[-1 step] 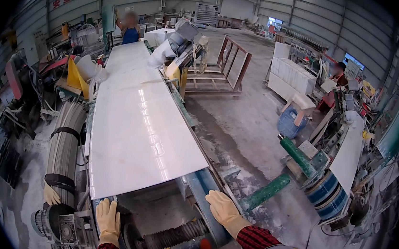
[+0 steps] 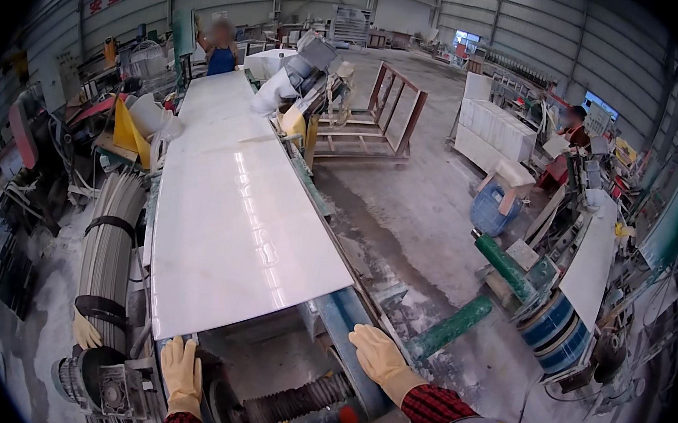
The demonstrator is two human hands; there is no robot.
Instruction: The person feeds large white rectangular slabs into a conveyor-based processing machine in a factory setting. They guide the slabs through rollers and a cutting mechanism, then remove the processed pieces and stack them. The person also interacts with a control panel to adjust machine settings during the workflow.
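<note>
Slab (image 2: pixel 233 209), white, glossy and long, lies flat on the machine bed, its near edge just ahead of both hands, as in the earlier frame. Left hand (image 2: pixel 182 369), in a tan glove, rests open, fingertips at that edge. Right hand (image 2: pixel 378 356) lies open on the blue frame (image 2: pixel 345 318). Grey ribbed roller (image 2: pixel 296 399) sits between them. Farther off, another person (image 2: pixel 222 53) stands at the slab's far end.

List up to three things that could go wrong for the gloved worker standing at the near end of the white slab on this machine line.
1. The left hand sits just below the near edge of the white stone slab; if the slab moves forward, fingers could be pinched.
2. The right hand rests near the blue machine frame, close to the ribbed roller, a possible catch point.
3. The concrete floor looks wet and dusty, so slipping seems possible.
</note>
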